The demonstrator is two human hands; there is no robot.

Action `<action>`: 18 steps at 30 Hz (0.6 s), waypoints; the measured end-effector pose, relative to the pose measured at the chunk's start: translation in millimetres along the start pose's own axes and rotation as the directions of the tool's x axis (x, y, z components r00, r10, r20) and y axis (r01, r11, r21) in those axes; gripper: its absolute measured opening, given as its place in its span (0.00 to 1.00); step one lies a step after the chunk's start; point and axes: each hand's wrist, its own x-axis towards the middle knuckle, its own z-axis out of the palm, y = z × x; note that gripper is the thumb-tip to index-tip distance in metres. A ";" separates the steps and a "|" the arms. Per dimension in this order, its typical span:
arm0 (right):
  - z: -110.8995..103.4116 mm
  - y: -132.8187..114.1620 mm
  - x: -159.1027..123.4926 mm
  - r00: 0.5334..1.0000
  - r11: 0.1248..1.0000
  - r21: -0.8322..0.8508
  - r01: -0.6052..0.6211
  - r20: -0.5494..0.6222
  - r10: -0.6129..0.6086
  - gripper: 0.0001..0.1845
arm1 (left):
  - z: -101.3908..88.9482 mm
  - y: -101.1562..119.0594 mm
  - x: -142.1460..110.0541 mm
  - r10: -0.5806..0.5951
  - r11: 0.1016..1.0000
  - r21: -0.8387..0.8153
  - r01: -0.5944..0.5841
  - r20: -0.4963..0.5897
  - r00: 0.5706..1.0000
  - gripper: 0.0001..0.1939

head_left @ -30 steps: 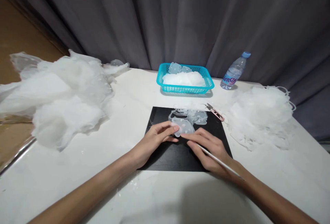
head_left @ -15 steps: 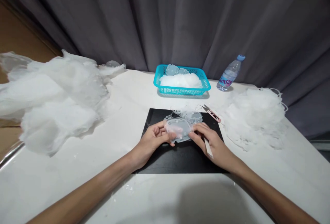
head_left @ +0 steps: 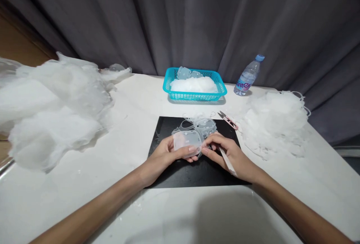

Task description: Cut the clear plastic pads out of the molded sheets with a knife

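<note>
My left hand (head_left: 165, 156) is closed on a translucent, rounded rectangular plastic piece (head_left: 184, 141), thumb across its face and fingers beneath. At the piece's right edge, my right hand (head_left: 227, 156) pinches a thin clear strip of its border. A slim white stick-like tool (head_left: 228, 162) is tucked in the right palm; its front end is hidden by the fingers. Just behind, more translucent pieces with looping thin frames (head_left: 206, 124) lie on the black mat (head_left: 194, 176). Pink-handled thread snips (head_left: 229, 120) rest at the mat's back right corner, blades pointing left.
A turquoise basket (head_left: 194, 96) at the back holds white translucent pieces. To its right stands a water bottle (head_left: 249, 77). Heaps of filmy translucent material lie left (head_left: 59, 105) and right (head_left: 277, 122) on the white table (head_left: 135, 113). A grey curtain (head_left: 191, 23) hangs behind.
The strip at the piece's right edge now stands apart from the body under my right fingers. My left thumb has slid right across the piece. The view has shifted slightly.
</note>
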 end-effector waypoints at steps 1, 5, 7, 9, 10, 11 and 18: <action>0.9 0.0 -0.2 1.000 1.000 -0.013 0.006 -0.001 -0.006 0.05 | 1.1 -1.2 0.0 0.000 1.000 0.030 0.000 -0.010 1.000 0.16; 2.3 -2.6 -2.0 0.999 0.997 -0.058 0.047 0.015 -0.046 0.04 | 3.6 -3.0 -1.0 0.051 0.998 0.030 -0.049 -0.066 0.997 0.13; 2.5 -5.5 -3.6 0.997 0.993 -0.086 0.082 0.012 -0.082 0.04 | 5.3 -2.0 -2.5 0.050 0.999 -0.010 -0.051 -0.087 0.995 0.14; 3.4 -8.1 -5.3 0.993 0.986 -0.117 0.120 -0.004 -0.121 0.05 | 7.9 -0.8 -4.9 0.035 0.999 -0.034 -0.039 -0.095 0.995 0.16; 4.5 -8.6 -5.8 0.990 0.981 -0.133 0.140 -0.016 -0.143 0.05 | 9.5 -0.4 -6.3 0.029 0.999 -0.034 -0.032 -0.095 0.995 0.15; 6.1 -8.2 -6.0 0.985 0.975 -0.152 0.163 -0.030 -0.170 0.05 | 11.0 -0.3 -7.7 0.024 0.999 -0.025 -0.026 -0.091 0.996 0.15; 18.7 8.3 1.5 0.953 0.940 -0.250 0.232 -0.136 -0.271 0.09 | 12.7 -7.3 -8.8 -0.007 0.999 0.031 0.012 -0.143 0.990 0.14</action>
